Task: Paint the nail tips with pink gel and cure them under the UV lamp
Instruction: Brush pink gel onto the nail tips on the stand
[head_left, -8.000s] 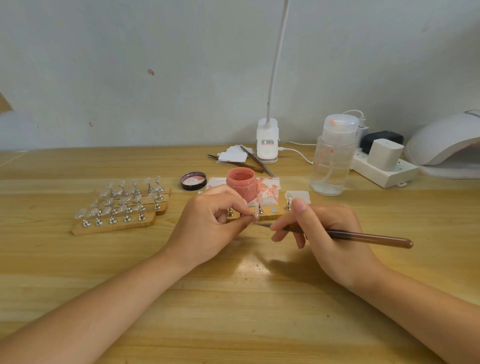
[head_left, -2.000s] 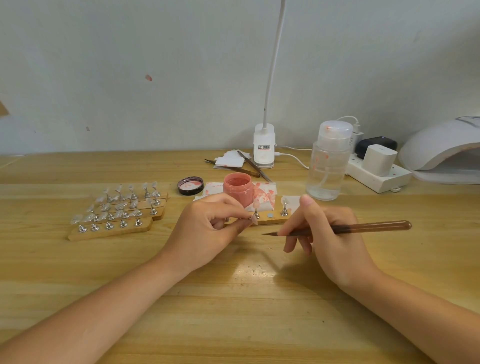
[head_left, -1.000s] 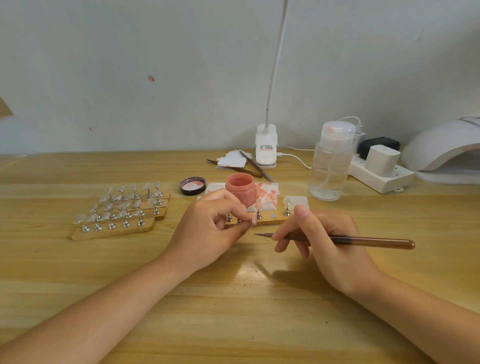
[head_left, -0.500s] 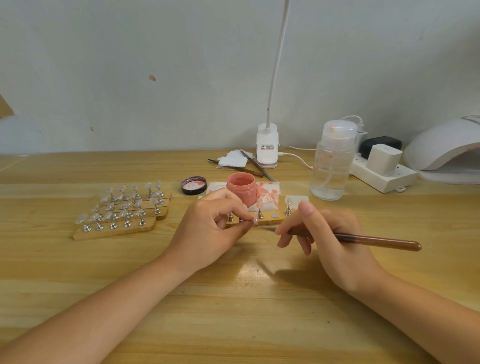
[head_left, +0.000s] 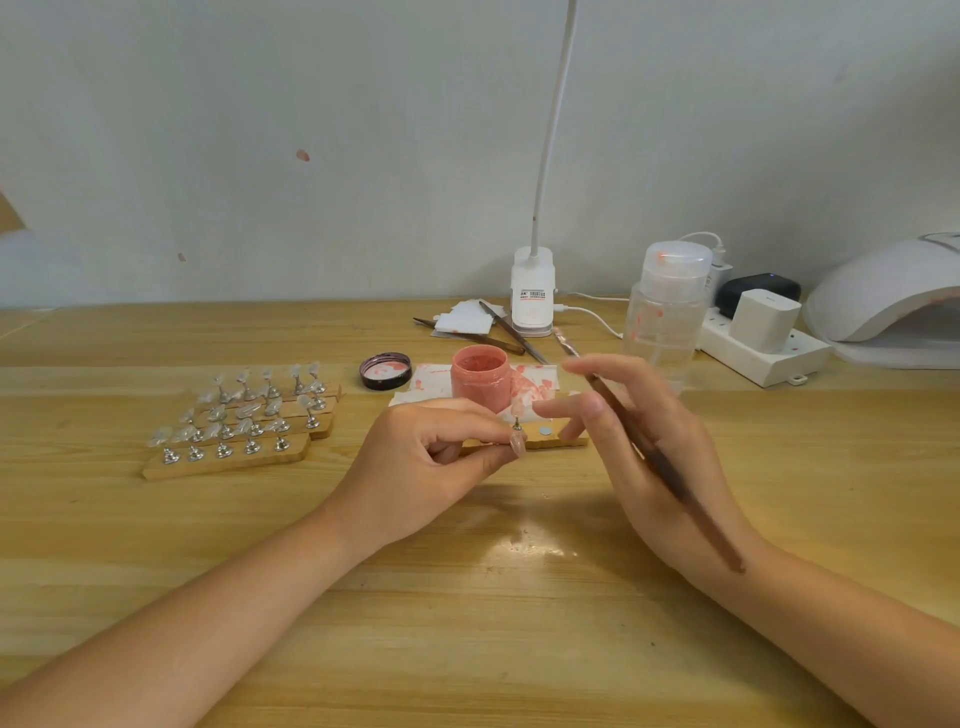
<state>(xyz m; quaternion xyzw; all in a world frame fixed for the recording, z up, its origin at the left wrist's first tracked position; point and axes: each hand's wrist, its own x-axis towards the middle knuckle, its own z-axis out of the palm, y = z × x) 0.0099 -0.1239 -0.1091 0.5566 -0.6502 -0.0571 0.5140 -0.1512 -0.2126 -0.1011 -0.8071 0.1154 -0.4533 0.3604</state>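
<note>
- Lower centre of the frame: bare counter (head_left: 467, 597) between the two forearms, nothing on it to catch a dropped piece.
- Centre: left hand (head_left: 415, 467), grip clenched small, thumb and forefinger pinching a little metal stand with a pink-coated nail tip (head_left: 517, 444) at its end. Wet gel likely there; could smear against the thumb or the wooden strip (head_left: 550, 441) just behind if the pinch rolls. Could also slip out, being so small a hold.
- Right of centre: right hand (head_left: 649, 447), blurred, grip loosely curled round a brown brush (head_left: 649, 452), handle lying back along the wrist, bristle end pointing up and away toward the jar. Fingers partly extended, so a loose hold by the look of it; brush could twist or drop, or drag gel across the knuckles.
- Just behind the hands: open pink gel jar (head_left: 480, 382) on stained paper, its lid (head_left: 386, 370) to the left. Easily tipped by the passing brush hand.
- Centre left: rows of clear nail tips (head_left: 244, 421) on wooden strips, seemingly unpainted.
- Far right edge: white UV lamp (head_left: 893, 296), well apart from the hands; a long carry for wet gel.
</note>
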